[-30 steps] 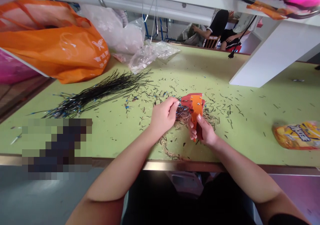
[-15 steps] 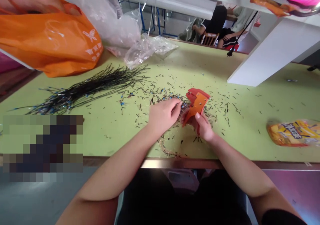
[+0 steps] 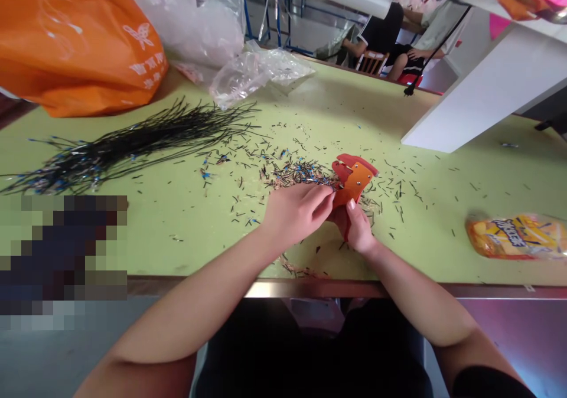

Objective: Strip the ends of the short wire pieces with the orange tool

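My right hand (image 3: 358,230) is wrapped round the handles of an orange-red wire stripper (image 3: 354,179), its jaw end tilted up and away from me. My left hand (image 3: 299,209) is closed in a pinch, fingertips right beside the stripper's jaws. Whatever is between those fingertips is too small and hidden to make out. Just beyond the left hand lies a pile of short black clippings with blue bits (image 3: 301,170). A long bundle of black wires (image 3: 150,135), with blue and shiny bits at its near end, stretches across the left side of the table.
Clippings are strewn over the green table (image 3: 212,232). An orange bag (image 3: 101,61) and clear plastic bags (image 3: 261,70) stand at the back left. A white upright panel (image 3: 478,91) rises at the right, with a yellow drink bottle (image 3: 518,237) nearer. People sit beyond the table.
My left hand has moved right, bringing its pinched fingertips up to the wire stripper's jaws. The right hand still grips the stripper. The camera view has shifted slightly.
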The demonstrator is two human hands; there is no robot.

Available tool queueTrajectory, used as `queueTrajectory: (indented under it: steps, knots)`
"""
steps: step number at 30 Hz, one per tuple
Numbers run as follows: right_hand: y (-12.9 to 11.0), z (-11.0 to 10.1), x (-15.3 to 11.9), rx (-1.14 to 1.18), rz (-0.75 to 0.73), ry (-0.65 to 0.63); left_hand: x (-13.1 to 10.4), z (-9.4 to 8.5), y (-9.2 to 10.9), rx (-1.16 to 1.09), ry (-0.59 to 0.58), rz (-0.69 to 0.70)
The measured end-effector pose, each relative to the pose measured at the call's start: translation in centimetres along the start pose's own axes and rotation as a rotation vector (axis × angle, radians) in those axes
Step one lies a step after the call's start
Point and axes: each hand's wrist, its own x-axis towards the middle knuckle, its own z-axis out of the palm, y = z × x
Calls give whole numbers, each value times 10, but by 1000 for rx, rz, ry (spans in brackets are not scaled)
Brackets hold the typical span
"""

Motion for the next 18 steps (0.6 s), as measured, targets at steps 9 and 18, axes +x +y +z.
queueTrajectory:
  steps: [9, 18]
  knots:
    - [5, -5, 0, -55, -62, 98, 5, -5, 6, -10, 35, 90]
    - [7, -11, 0, -132, -47, 57, 4, -5, 7, -18, 31, 96]
